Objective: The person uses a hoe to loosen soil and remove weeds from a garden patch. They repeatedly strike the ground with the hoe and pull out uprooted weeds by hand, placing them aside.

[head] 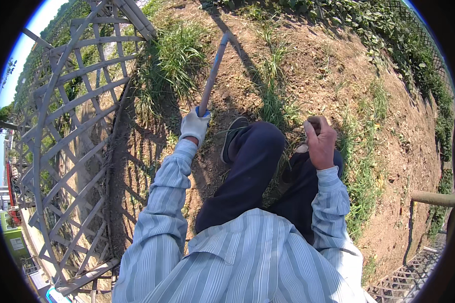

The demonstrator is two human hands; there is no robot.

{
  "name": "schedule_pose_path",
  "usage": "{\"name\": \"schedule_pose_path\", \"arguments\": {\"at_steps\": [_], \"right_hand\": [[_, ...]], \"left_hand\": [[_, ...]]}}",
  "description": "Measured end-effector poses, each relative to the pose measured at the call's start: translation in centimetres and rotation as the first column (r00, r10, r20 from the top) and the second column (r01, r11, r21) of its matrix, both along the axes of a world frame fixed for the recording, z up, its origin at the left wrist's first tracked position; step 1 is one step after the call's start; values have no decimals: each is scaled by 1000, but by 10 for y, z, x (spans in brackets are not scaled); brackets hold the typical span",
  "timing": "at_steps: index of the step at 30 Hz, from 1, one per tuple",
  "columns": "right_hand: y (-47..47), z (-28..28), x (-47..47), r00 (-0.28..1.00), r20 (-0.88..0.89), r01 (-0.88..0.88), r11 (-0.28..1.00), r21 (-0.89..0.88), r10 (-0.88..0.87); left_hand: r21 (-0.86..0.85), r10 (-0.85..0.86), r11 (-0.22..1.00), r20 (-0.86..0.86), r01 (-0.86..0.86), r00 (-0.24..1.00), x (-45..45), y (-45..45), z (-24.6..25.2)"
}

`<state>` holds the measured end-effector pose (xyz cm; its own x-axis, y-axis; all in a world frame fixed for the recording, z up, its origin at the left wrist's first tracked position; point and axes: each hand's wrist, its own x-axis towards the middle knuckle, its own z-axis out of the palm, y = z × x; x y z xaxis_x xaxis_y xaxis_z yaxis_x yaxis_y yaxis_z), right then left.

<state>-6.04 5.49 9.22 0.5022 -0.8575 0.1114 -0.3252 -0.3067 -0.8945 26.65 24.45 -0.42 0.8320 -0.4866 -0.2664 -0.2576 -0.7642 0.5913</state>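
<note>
My left hand [195, 127], in a white work glove with blue at its edge, is closed around a long wooden tool handle [214, 74]. The handle slants up and away over the bare soil; whether a tool head is fixed to it cannot be told. My right hand [320, 142] is bare and raised over my right knee. Its fingers are curled towards the thumb, and whether something small lies between them cannot be told. Below and between my hands are my bent legs in dark trousers [246, 166] and a dark shoe [233, 136]. Green grass [273, 102] grows in a row just ahead.
A wooden lattice fence [76, 98] runs along the left, with a tall grass clump [180, 57] beside it. More grass [364, 178] lines the right. Leafy vines [394, 38] cover a far fence. A round pole [434, 198] juts in at the right, above a lower lattice [409, 276].
</note>
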Motion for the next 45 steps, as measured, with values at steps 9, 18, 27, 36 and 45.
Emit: {"name": "schedule_pose_path", "arguments": {"at_steps": [9, 18, 27, 36, 45], "right_hand": [[-58, -55, -69, 997, -49, 66, 996, 55, -63], [-52, -53, -47, 991, -132, -3, 1000, 9, 4], [-48, -55, -43, 964, -265, -15, 987, -162, -29], [-43, -48, -47, 936, -345, -35, 962, -270, -63], [-42, -44, -43, 896, -441, -79, 960, -269, -50]], "left_hand": [[361, 124, 928, -75, -89, 989, -118, 158, -122], [453, 387, 809, 67, -374, 920, -175, 329, -86], [178, 262, 951, -36, -252, 964, -81, 199, -113], [139, 461, 886, -355, -442, 813, -42, 176, -184], [574, 449, 727, 17, -376, 893, -236, 414, -146]]}}
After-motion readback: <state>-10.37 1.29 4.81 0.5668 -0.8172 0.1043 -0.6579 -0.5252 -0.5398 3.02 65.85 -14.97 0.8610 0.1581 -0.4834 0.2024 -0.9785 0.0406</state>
